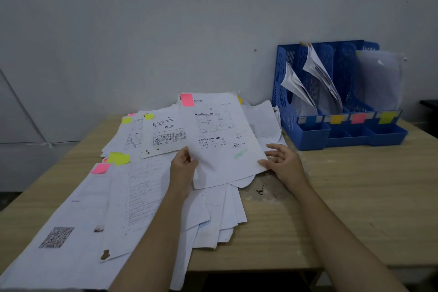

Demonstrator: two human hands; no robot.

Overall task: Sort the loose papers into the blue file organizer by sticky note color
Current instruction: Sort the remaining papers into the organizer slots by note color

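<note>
A printed sheet point(220, 135) with a pink sticky note point(187, 99) at its top left corner is lifted over the paper pile point(132, 187). My left hand point(182, 166) grips its lower left edge. At the sheet's lower right corner my right hand point(283, 161) has its thumb on the edge and its fingers spread loosely. The blue file organizer point(308, 125) stands at the back right by the wall, its slots labelled at the front with orange point(336, 119), pink point(358, 118) and yellow point(386, 117) notes. Papers stand in its slots.
Loose sheets with yellow point(118, 158) and pink point(100, 168) notes cover the left half of the wooden table point(343, 197). A dark stain point(260, 191) marks the bare wood just right of the pile. The wall is close behind.
</note>
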